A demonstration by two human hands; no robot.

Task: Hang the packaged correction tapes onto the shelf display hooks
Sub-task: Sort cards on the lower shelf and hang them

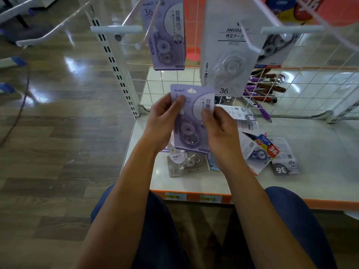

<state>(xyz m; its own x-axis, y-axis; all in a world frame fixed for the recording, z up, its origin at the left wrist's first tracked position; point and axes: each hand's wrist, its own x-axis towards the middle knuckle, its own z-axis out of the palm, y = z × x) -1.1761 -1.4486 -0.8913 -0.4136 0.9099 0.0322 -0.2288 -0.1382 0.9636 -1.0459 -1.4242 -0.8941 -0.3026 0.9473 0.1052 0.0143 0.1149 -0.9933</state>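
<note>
Head view. A purple correction-tape pack (191, 123) is held upright between both hands, above the shelf, printed face to the camera, hang hole (191, 91) at the top edge. The left hand (163, 123) grips the pack's left edge, thumb across the upper front corner, fingers curled behind. The right hand (219, 131) pinches the right edge, thumb on the front beside the printed oval; its other fingers are hidden behind the card. The pack is clear of every hook.

Above the left hand: a matching purple pack (165, 35) hanging at a white wire hook (144, 38). Above the right hand: a pale grey pack (231, 53) marked 36, also hanging, with another hook (250, 40) standing out in front of it.

Below the hands, on the white shelf (194, 183): a grey pack (186, 164) lying flat, directly under the held one. Right of the right hand: a white pack (240, 115), a blue, yellow and red pack (260, 150) and a grey pack with a large 36 (285, 160), all loose, partly overlapping.

Beyond the hands, a white wire grid (174, 78) stands at the back of the shelf; behind it, a heap of purple and brown pens (262, 90). Under the forearms, the shelf's orange front edge carries two yellow price labels (175, 197). Left of the left hand, wood-pattern floor (58, 133).
</note>
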